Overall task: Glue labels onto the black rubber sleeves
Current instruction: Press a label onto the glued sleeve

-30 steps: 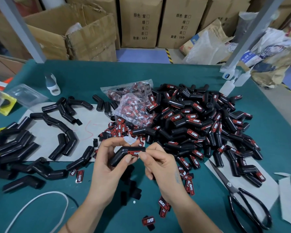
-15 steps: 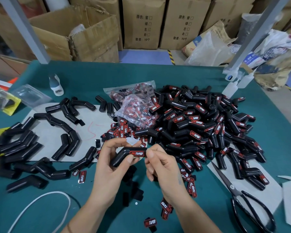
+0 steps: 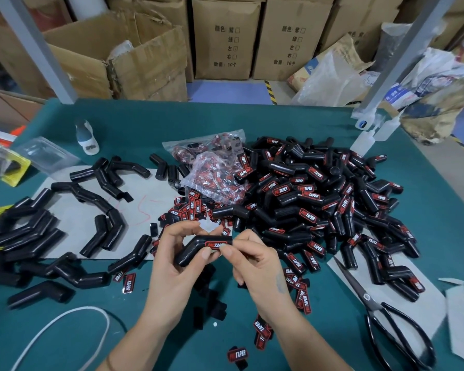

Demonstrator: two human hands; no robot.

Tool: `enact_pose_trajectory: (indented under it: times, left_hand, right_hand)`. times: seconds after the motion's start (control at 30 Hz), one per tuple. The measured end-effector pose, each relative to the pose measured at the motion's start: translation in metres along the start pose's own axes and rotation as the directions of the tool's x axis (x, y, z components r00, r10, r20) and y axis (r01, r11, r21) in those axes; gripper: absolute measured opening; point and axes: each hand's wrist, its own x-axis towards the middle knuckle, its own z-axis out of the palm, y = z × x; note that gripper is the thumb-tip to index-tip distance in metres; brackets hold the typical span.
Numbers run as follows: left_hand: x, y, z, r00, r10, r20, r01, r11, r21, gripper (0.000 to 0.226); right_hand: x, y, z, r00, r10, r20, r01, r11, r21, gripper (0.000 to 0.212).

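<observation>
My left hand grips a bent black rubber sleeve just above the green table. A red and black label sits on the sleeve's upper arm. My right hand pinches the sleeve's right end with thumb and forefinger, at the edge of the label. A big heap of labelled sleeves lies to the right. Bare sleeves are spread on the left. Loose labels and clear bags of labels lie behind my hands.
Black scissors lie at the front right on grey paper. A small glue bottle stands at the back left, and squeeze bottles by the right post. A white cord loops at the front left. Cardboard boxes stand behind the table.
Both hands stay on the same sleeve, with the label now lying along its arm. The view has shifted slightly; the hands barely moved.
</observation>
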Motion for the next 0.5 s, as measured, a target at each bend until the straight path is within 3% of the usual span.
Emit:
enact_pose_trajectory:
  times: [0.17,0.5]
  left_hand:
    - [-0.001,-0.002,-0.0028,0.998,0.059,0.013,-0.06,0.992,0.108,0.037]
    - [-0.0036,-0.0008,0.0001,0.997,0.046,0.057,-0.045,0.999,-0.023,0.036]
  right_hand:
    - [0.0017,0.0008,0.0004,0.999,0.033,0.012,-0.033,0.999,0.007,0.02]
    - [0.0019,0.0036,-0.0018,0.999,-0.01,0.036,0.008,0.999,0.048,0.03]
